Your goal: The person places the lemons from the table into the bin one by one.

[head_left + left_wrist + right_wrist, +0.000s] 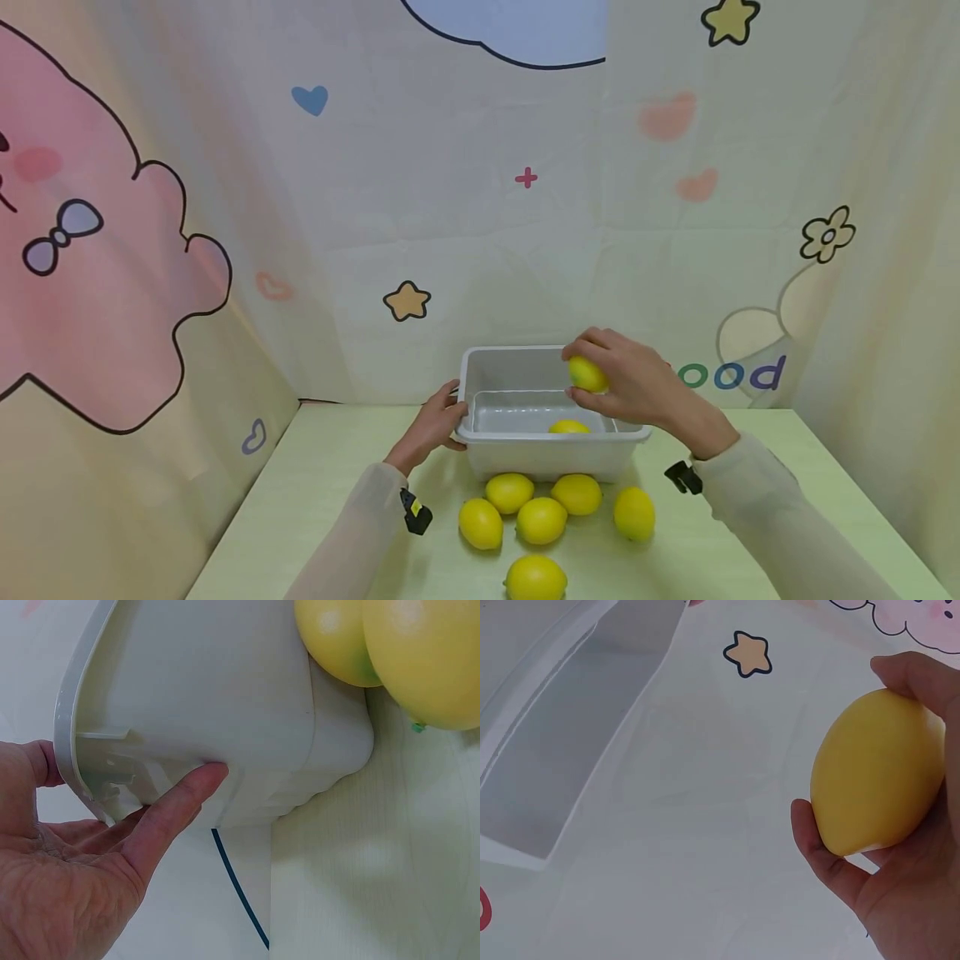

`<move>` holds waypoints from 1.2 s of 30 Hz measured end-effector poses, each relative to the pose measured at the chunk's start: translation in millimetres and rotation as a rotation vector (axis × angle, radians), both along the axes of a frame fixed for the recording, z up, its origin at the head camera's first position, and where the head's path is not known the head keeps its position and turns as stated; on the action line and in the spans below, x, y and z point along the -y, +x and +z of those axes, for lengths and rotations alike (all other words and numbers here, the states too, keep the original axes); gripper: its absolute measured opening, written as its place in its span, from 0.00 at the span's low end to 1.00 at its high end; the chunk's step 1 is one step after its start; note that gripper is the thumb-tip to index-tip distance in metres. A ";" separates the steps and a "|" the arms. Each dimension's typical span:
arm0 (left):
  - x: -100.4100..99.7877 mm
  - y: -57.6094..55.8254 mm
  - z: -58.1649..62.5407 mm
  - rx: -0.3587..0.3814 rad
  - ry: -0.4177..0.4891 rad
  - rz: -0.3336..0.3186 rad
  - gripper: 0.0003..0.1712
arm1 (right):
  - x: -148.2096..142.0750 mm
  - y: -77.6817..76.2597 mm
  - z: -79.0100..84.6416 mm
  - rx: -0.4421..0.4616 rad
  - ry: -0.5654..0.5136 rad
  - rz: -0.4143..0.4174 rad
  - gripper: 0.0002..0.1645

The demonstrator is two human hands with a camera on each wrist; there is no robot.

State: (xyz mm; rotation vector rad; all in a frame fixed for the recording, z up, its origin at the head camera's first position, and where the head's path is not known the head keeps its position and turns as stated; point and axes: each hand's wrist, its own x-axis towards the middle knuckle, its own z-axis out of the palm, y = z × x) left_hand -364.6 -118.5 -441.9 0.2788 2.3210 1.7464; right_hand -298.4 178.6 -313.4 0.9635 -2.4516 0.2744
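The right hand (633,379) is clamped around a lemon (588,374), thumb below and fingers above in the head view, and holds it over the right part of the grey bin (551,458), right of centre in the frame. The left hand (435,423) grips the bin's left end; in the left wrist view its thumb and fingers sit on either side of the rim (66,712). The hands are well apart, one at each side of the bin.

As far as the pictures show, the loading looks to be in its early part. One yellow fruit (568,427) shows inside the bin, behind the front wall, which may hide others. The held lemon is not yet let go, so it counts as half done.

Six more lie on the desk (300,500) at the lower middle of the frame: a near-left lemon (481,523), two close to the bin's front, one just below those two, a separate lemon (634,513) to the right, and a lowest lemon (536,577) near the bottom edge. If all are meant for the bin, most of the work is left.
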 end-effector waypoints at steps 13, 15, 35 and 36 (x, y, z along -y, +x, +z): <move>0.4 -5.0 -6.3 0.014 0.010 0.003 0.34 | 0.5 -24.5 4.9 0.057 0.020 -0.036 0.21; 0.4 -5.1 -6.3 0.013 0.011 0.004 0.34 | -0.2 -29.1 6.1 0.071 0.021 -0.053 0.21; -0.1 -5.1 -6.8 -0.003 0.000 0.002 0.33 | -8.2 -67.6 -3.3 0.232 0.053 -0.170 0.21; 0.2 -5.5 -7.5 -0.005 -0.001 0.002 0.32 | -8.6 -69.7 -4.5 0.243 0.053 -0.174 0.20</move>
